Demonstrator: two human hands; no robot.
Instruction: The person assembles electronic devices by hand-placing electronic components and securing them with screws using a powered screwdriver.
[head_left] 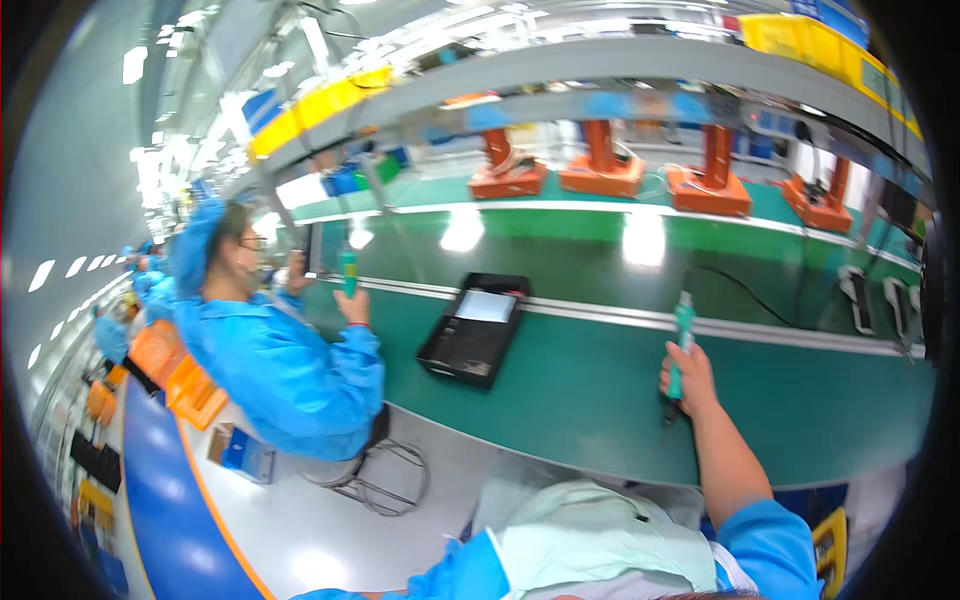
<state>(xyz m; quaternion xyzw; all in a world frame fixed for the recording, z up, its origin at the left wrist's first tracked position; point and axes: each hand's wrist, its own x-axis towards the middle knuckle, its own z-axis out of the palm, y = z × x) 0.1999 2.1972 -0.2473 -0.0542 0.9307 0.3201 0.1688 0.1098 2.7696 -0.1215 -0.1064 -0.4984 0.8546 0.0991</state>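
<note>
My right hand [692, 374] is closed around a green electric screwdriver [684, 322], held over the green bench at the right. A thin black cable trails from the tool toward the far side. To the left of that hand, well apart from it, a black box-shaped device [460, 345] with a pale screen lies tilted across the bench. Only the blue sleeve of my left arm [445, 578] shows at the lower edge; my left hand is out of the picture.
A co-worker in blue [270, 350] sits at the left, gripping another green screwdriver [348, 272]. Orange stands [602, 172] line the back beneath a grey overhead shelf [600, 65]. Metal brackets [856, 300] lie at the far right. A round stool [385, 475] stands below the bench.
</note>
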